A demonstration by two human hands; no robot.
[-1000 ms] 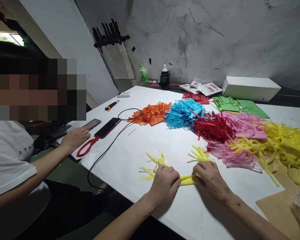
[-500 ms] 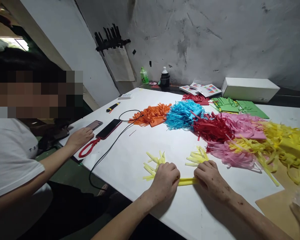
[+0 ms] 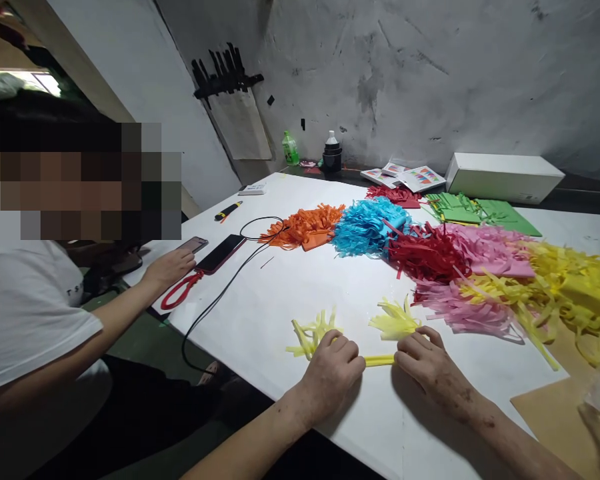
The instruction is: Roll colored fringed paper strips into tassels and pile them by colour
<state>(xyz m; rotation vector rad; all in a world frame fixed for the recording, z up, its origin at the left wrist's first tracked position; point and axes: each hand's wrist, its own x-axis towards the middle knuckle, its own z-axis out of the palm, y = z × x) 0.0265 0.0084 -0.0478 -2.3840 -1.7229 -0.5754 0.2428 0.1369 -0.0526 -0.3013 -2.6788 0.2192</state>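
Between my two hands a narrow yellow paper tassel (image 3: pixel 379 361) is stretched sideways, low over the white tabletop. My left hand (image 3: pixel 333 367) is closed round its left part, and cut fringe strips fan out beyond the fingers. Its right part is gripped by my right hand (image 3: pixel 423 357), with another pale yellow fringe spreading past the fingertips. The plain middle stretch shows as a thin rolled band. My fingers hide how the strips are gathered. Nearest to my right hand lies a heap of pink fringed paper (image 3: pixel 470 310).
Fringed paper lies in orange (image 3: pixel 305 227), blue (image 3: pixel 370 227), red (image 3: pixel 427 253), green (image 3: pixel 505 217) and yellow (image 3: pixel 580 280) piles. A black phone (image 3: pixel 221 255), cable (image 3: pixel 215 303) and utility knife (image 3: pixel 228 211) are at left. A co-worker's hand (image 3: pixel 170 267) touches another phone. A white box (image 3: pixel 505 177) stands behind.
Both my hands still hold the yellow tassel; their fingers have shifted and the fringes have moved slightly. The middle band looks thinner. The co-worker's arm appears a little further right.
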